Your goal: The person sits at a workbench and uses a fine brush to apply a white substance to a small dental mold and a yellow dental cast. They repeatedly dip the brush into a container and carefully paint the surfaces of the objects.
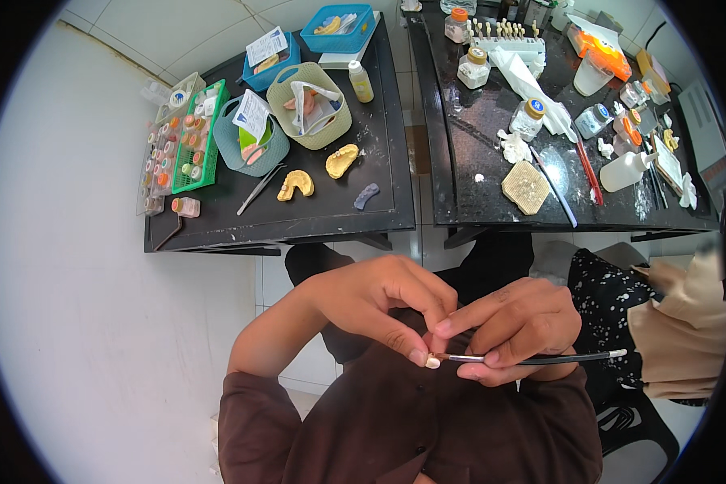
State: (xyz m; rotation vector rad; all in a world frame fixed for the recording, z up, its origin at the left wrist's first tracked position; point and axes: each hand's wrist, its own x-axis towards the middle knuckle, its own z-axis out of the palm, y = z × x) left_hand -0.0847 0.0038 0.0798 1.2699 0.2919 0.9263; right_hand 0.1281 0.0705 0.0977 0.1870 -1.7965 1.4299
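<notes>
My left hand (383,302) pinches a small white dental crown (433,364) between thumb and fingertips, low in front of my chest. In my right hand (531,324) is a thin paintbrush (574,358) with a black handle and a silver ferrule. Its brown bristle tip points left and meets the crown, or lies right beside it; the fingertips partly cover that spot. One right fingertip comes very close to my left fingers. Both hands are above my lap, nearer to me than the two black tables.
The left table (379,189) bears yellow dental casts (297,185), tweezers (260,190), baskets (310,105) and a green tray of jars (199,133). On the right table (460,198) are powder jars (527,119), a honeycomb block (526,188) and brushes. Another person's clothing (676,339) shows at the right.
</notes>
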